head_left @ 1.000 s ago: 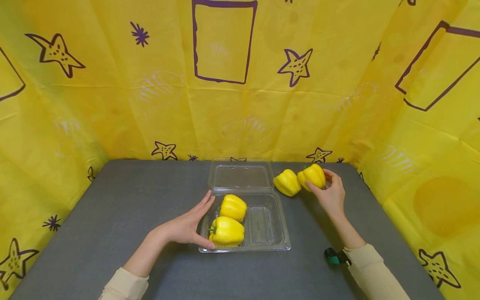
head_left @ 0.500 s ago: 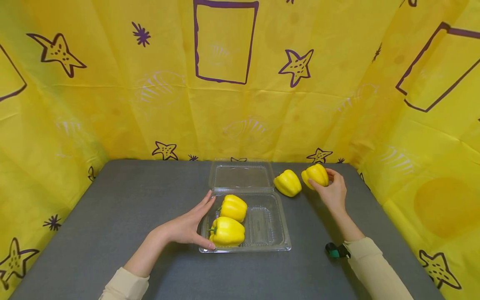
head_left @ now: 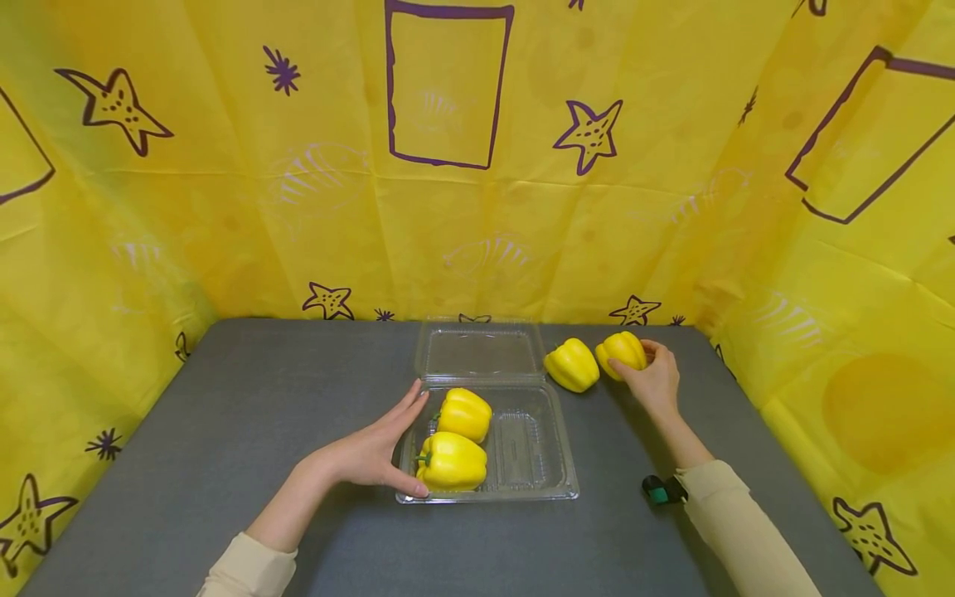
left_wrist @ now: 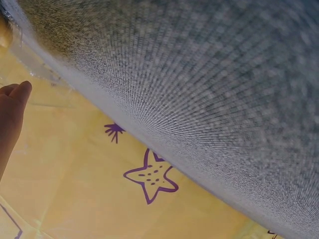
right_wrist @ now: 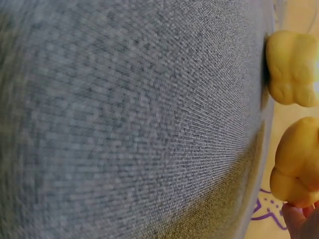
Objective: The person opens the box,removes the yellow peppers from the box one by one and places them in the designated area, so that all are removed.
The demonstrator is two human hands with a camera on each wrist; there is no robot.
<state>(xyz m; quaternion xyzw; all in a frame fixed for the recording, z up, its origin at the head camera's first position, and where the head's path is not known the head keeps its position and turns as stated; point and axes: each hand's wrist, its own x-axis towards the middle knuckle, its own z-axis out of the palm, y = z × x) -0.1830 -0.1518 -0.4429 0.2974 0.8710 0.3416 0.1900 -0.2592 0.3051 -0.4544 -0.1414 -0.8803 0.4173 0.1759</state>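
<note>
My right hand (head_left: 656, 383) grips a yellow bell pepper (head_left: 621, 355) between thumb and fingers at the back right of the table. Just left of it lies another yellow bell pepper (head_left: 572, 365), seen above the held one in the right wrist view. My left hand (head_left: 370, 446) rests along the left side of a clear plastic clamshell container (head_left: 569, 468), fingers straight, thumb on the front left corner. Two yellow bell peppers lie in the container's left half: one at the back (head_left: 466, 414), one in front (head_left: 451, 461), its green stem facing left.
The container's lid (head_left: 480, 348) lies folded back, away from me. Grey cloth covers the table (head_left: 246, 414). A yellow curtain (head_left: 477, 232) with purple star drawings stands along the back and both sides. A dark strap device (head_left: 660, 492) sits at the right wrist.
The pepper in my right hand shifts a little right and up, then comes back left and lower, turning slightly. My left hand, the container and the other peppers stay put.
</note>
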